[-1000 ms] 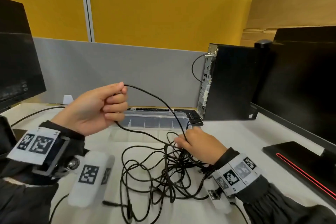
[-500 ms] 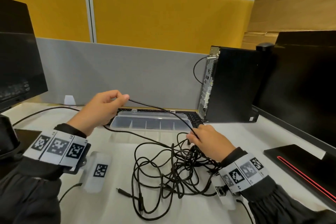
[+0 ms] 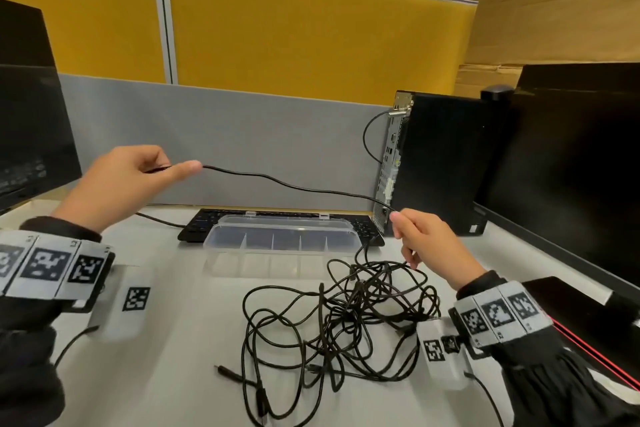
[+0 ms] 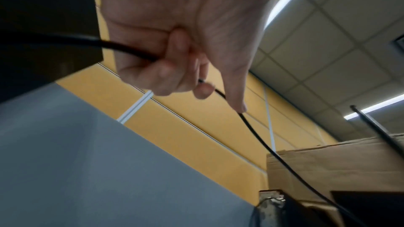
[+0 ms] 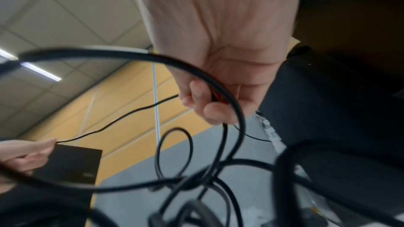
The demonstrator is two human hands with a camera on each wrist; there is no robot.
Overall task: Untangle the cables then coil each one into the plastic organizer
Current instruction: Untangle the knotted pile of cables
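Note:
A tangle of black cables [image 3: 346, 315] lies on the white desk in front of me. One thin black cable [image 3: 294, 185] runs taut in the air between my hands. My left hand [image 3: 138, 173] holds it raised at the left, fingers curled round it [image 4: 174, 68]. My right hand [image 3: 422, 243] grips the same cable above the tangle's right side, fingers curled [image 5: 207, 103]. The clear plastic organizer [image 3: 277, 236], with several compartments, stands open behind the tangle and holds nothing.
A black keyboard [image 3: 194, 229] lies behind the organizer. A black computer tower [image 3: 440, 163] stands at the right, with dark monitors at the far right [image 3: 571, 166] and at the left [image 3: 27, 107]. A grey and yellow partition closes the back.
My hands have moved apart: the left one swung left, the right one rose off the tangle and went right. The cable between them is now stretched nearly straight.

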